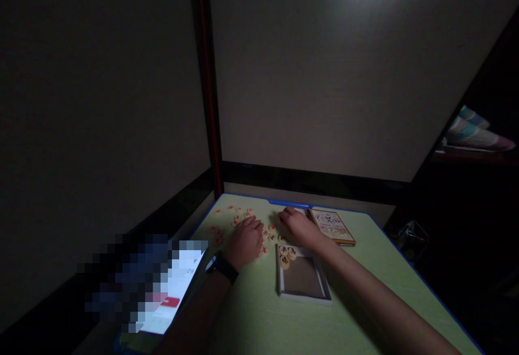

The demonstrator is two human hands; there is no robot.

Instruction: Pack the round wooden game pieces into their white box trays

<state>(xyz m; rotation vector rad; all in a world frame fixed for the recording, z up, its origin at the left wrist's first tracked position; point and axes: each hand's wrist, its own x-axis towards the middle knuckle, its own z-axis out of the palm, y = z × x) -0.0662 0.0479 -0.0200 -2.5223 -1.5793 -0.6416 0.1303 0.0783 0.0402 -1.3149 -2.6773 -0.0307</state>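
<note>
Chinese chess pieces (272, 237), round and pale with red or dark characters, lie scattered over the far left part of the table. My left hand (246, 239) rests among them, palm down, fingers stretched forward over some pieces. Just right of the scatter, my right hand (298, 226) is held low with its fingers curled downward; whatever is under the fingertips is hidden. Below it sits a shallow open box (304, 276) with a white rim and brown bottom. Several dark-lettered pieces (285, 260) lie flat in its far left corner.
The box lid (332, 225), printed with characters, lies beyond my right forearm. A lit screen (174, 290), partly pixelated, stands at the table's left edge. Walls close in behind and left of the green table (259, 322). A wire basket (411, 239) is off to the right.
</note>
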